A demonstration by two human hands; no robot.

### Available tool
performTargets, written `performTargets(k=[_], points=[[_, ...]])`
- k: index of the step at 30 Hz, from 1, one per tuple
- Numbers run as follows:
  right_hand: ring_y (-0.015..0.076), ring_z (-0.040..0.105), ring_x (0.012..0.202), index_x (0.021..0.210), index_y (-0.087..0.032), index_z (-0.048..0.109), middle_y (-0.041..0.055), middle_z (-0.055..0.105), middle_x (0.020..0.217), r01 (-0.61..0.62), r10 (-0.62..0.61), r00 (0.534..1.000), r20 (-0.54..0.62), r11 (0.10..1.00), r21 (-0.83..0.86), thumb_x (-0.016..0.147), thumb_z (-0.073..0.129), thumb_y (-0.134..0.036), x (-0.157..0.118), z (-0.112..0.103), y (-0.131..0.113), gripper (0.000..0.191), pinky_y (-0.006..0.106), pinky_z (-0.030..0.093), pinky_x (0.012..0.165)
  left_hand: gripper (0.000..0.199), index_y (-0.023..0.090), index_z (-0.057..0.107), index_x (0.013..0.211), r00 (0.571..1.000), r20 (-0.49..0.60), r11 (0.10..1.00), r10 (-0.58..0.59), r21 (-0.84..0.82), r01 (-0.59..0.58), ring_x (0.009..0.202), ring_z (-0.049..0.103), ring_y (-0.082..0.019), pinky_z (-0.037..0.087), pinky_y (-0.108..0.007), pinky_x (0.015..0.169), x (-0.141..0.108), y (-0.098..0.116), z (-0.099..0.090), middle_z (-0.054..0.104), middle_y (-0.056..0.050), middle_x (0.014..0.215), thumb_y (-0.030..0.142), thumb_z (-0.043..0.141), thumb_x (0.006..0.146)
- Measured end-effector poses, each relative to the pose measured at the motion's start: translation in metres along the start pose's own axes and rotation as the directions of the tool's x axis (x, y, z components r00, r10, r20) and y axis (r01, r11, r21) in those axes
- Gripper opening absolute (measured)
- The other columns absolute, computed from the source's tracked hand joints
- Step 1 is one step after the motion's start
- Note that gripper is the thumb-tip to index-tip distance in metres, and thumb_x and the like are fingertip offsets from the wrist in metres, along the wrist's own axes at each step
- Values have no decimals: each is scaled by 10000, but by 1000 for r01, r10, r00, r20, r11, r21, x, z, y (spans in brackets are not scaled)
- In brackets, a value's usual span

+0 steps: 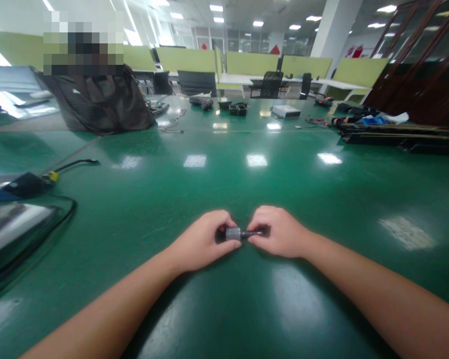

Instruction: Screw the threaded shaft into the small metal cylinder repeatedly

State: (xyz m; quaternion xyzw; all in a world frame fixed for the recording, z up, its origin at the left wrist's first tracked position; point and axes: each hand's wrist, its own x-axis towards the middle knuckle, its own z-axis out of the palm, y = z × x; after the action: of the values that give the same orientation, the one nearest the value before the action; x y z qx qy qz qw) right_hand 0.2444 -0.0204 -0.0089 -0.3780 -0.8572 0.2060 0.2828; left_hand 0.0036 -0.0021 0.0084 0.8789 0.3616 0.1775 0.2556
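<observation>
The small cylindrical piece (233, 233) sits between the two hands, just above or on the green tabletop (224, 189); whether it touches the surface cannot be told. Its grey barrel is pinched in the left grip (202, 240), thumb on the near side and fingers on the far side, while the right grip (279, 233) is closed on the slim dark shaft (251, 233) that runs out of the barrel. To handle this well, the left grip should act as the steady anchor, firm on the broad barrel, with the right pinching lightly; the thin shaft would probably suffer from any sideways bending, so both wrists are best held level and in one line, with force only along the shaft or around it. Bare fingertips may slip on so narrow a part, so a pinch near the barrel should give better control. The long axis lies crosswise to the person, roughly level, from left grip to right: the barrel end is to the left and the shaft points right, its far tip hidden within the right grip.
</observation>
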Motion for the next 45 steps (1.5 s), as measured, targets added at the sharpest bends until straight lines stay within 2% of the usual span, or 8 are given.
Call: performTargets(k=[23,38,45], points=[[189,625,778,792,-178,716,36,706,785,-10,10,1000,22,1000,-23,752,731,-184,-2,-6,3,44,327,445,763,199,197,624,910,1000,-3,1000,-1,-6,1,781,600,-183,443,-295,709,-2,-2,1,649,-12,869,365,711,846],[150,612,690,735,-169,695,13,681,722,23,-25,998,65,999,24,712,732,-155,-3,-15,16,45,272,450,688,186,196,630,931,999,1,999,34,-9,-34,810,597,-179,441,-295,742,-3,-3,0,636,-7,886,350,713,869],[130,593,641,722,-161,688,14,664,718,-80,74,993,89,995,61,702,722,-162,-8,-26,33,40,239,444,612,200,198,632,950,999,0,999,34,-12,-34,823,592,-183,445,-298,747,-5,-7,1,629,-13,903,370,707,882]])
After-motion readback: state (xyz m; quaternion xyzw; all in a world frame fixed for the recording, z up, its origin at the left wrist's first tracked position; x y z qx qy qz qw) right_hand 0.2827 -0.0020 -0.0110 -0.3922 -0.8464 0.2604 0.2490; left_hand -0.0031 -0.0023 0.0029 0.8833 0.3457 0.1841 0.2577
